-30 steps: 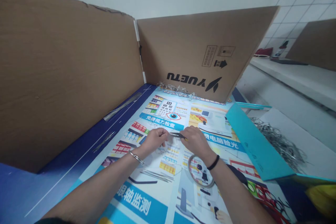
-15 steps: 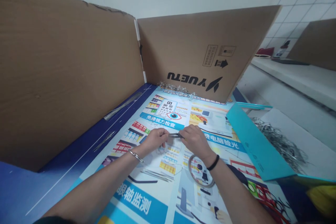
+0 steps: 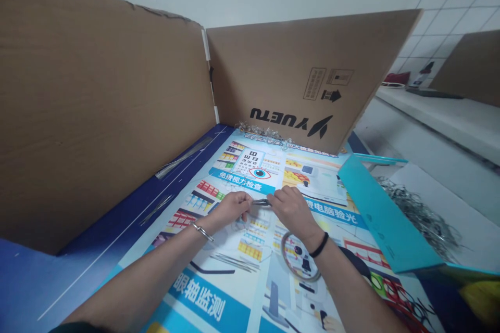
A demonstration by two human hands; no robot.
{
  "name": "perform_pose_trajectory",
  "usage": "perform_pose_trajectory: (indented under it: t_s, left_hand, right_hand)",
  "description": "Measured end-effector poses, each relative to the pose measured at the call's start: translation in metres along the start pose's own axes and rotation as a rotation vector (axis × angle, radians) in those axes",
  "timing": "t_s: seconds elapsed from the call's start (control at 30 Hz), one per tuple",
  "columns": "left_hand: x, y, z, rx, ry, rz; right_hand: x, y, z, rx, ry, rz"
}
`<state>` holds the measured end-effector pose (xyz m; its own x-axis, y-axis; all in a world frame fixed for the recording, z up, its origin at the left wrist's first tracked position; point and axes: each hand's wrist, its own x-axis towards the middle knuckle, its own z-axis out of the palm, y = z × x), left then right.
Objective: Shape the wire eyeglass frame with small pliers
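My right hand is closed round the handles of small metal pliers; their narrow jaws point left. The fingers of my left hand are pinched together right at the jaw tips. What they hold is too small to make out. Both hands are above the middle of a printed poster sheet. Several thin straight wires lie on the sheet below my hands. A coil of wire rests beside my right wrist, partly covered by it.
Cardboard panels stand at the left and back. Wire bits lie along the back panel's foot. To the right, a turquoise-edged box holds tangled wire. More wires lie at left; red and black cords at lower right.
The view has shifted very slightly. My hands and the pliers stay in nearly the same place, with hardly any visible movement.
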<state>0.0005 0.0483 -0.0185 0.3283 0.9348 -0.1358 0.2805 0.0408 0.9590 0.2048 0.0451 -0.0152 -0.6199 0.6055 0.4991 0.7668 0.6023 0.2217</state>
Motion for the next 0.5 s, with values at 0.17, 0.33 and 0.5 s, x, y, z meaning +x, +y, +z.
perform_pose_trajectory:
  t_s: [0.17, 0.33, 0.5]
  left_hand:
    - [0.0014, -0.0034, -0.0007, 0.004, -0.017, 0.006]
    - [0.0006, -0.0028, -0.0013, -0.002, -0.018, 0.005]
    - [-0.0006, -0.0009, -0.0013, -0.011, -0.004, -0.001]
  right_hand:
    - [0.0002, 0.0003, 0.0006, -0.011, -0.008, -0.007]
    - [0.0011, -0.0003, -0.0012, -0.01, -0.03, -0.002]
    - [0.0014, -0.0007, -0.0005, 0.018, -0.023, 0.01]
